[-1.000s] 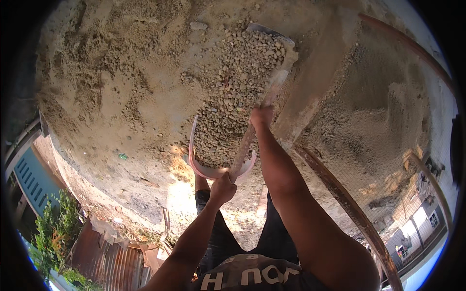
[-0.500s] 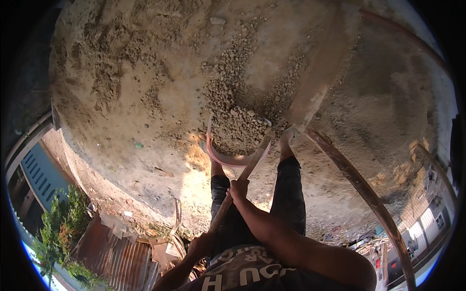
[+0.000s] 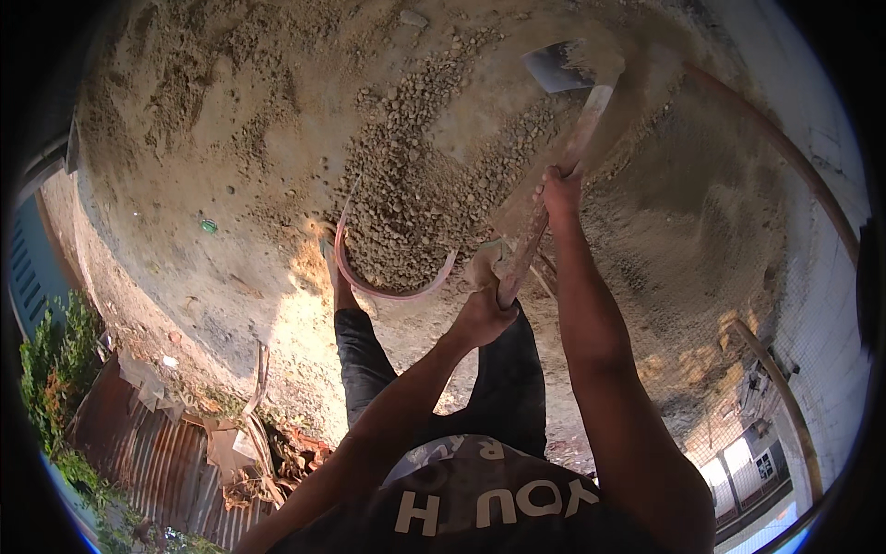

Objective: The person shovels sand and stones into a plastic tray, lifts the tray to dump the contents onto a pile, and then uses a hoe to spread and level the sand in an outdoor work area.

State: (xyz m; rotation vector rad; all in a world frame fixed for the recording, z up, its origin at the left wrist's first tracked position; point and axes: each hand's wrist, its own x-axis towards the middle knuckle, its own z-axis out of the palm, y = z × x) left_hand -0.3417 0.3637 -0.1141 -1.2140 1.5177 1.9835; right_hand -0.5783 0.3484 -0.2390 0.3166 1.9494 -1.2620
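Note:
Both my hands are closed round the wooden handle of a hoe (image 3: pixel 591 115), which slants up and away to the right. My left hand (image 3: pixel 484 314) grips the handle's near end, above my thigh. Farther up, my right hand (image 3: pixel 560 191) holds it with the arm stretched out. The hoe's metal blade (image 3: pixel 556 68) points left at the far end, over the sandy ground; whether it touches is hard to tell. Between my feet stands a pan with a pinkish rim (image 3: pixel 395 295), heaped with gravel (image 3: pixel 406 240). That gravel runs into loose stones beyond it.
A fine mesh panel (image 3: pixel 664 379) edged by brown poles (image 3: pixel 803 171) lies on the right. Rough soil (image 3: pixel 212 120) spreads at the far left. Rusty corrugated sheet (image 3: pixel 148 462), a leafy plant (image 3: pixel 60 369) and dry scraps sit at the lower left.
The hoe has swung from the pan's right rim up and away to the far right. Both my hands moved right with it, the right arm stretching out. The whole view has shifted.

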